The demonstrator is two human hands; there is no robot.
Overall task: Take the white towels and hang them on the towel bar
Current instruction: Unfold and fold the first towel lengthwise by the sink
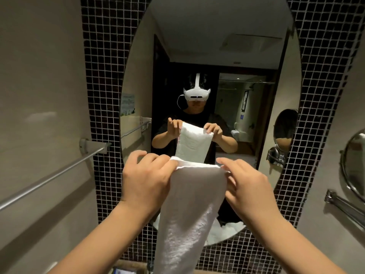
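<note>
Just right of the towel bar [49, 178], we hold the white towel [189, 214] hanging long, left hand [147, 175] and right hand [246, 186] each with a pinching grip on its top edge. Soft, light, floppy stuff; the top corners look the place to hold.

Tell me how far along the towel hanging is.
Done: nothing yet; the towel bar on the left wall is bare. In hand: left hand and right hand pinch the top edge of one white towel, held up before the mirror. Left: drape it over the bar, then handle the white cloth reflected low in the mirror.
</note>
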